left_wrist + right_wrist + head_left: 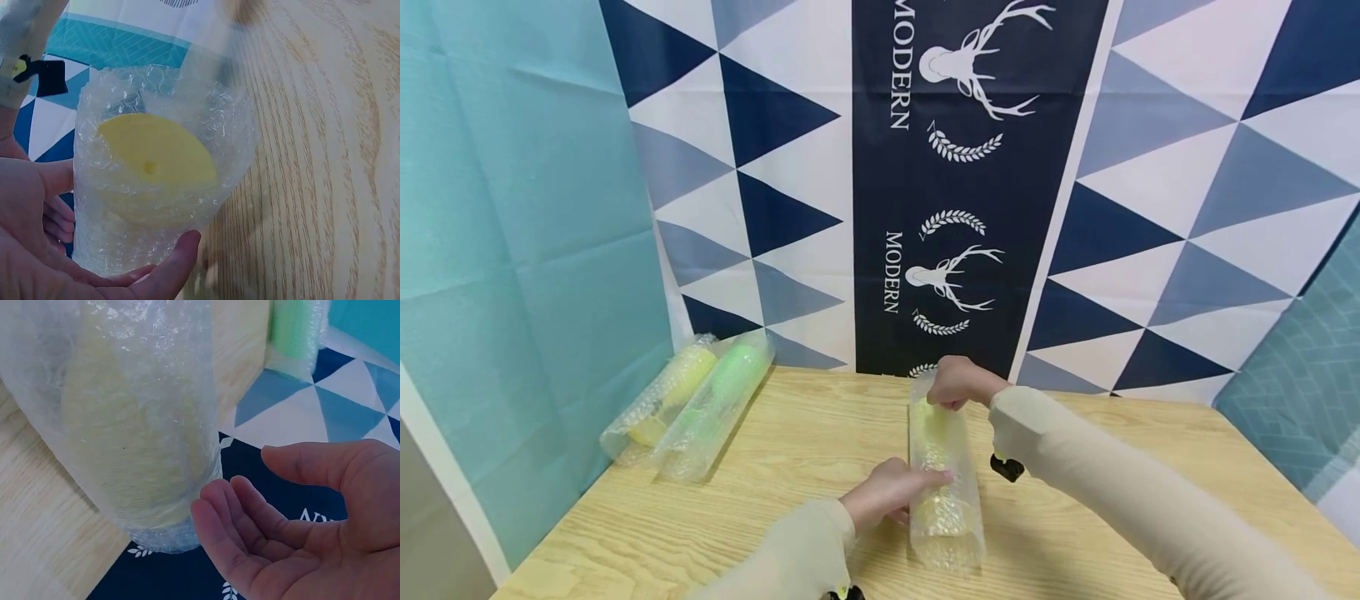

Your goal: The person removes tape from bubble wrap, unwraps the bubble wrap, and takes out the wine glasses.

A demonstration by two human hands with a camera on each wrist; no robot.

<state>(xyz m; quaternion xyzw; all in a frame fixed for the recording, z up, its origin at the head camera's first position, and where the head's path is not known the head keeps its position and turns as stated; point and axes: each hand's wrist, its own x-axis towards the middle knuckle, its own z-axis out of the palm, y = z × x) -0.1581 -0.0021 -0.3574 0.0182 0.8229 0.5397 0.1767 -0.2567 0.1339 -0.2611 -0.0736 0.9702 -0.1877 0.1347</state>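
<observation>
A yellow item with a flat round end, rolled in clear bubble wrap, lies lengthwise on the table before me. Its flat yellow end, with a small dimple, shows through the wrap in the left wrist view. My left hand grips the near part of the roll from the left, thumb across the top and fingers low along the side. At the far end is my right hand, its fingers loosely curled. In the right wrist view the right hand has its fingertips right at the wrap's edge, with the thumb apart.
Two more bubble-wrapped rolls lie side by side at the table's back left, one yellow and one green. A patterned cloth hangs behind the wooden table. Teal cloth hangs on the left.
</observation>
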